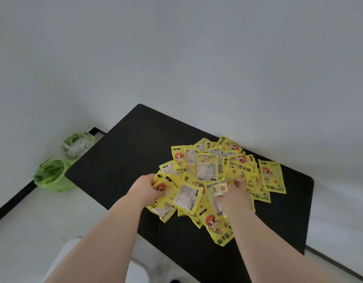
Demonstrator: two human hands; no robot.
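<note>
A heap of several yellow hand-warmer packets with a red-haired cartoon figure lies on a black table. My left hand grips packets at the heap's left side, fingers curled into them. My right hand is sunk into the heap near its middle, with packets around its fingers; the fingertips are hidden, and a small clear-fronted packet stands at its thumb side. One packet lies flat apart at the right.
The table stands against a white wall, its near edge in front of me. Two bins lined with green bags stand on the pale floor to the table's left. A white seat is below my left forearm.
</note>
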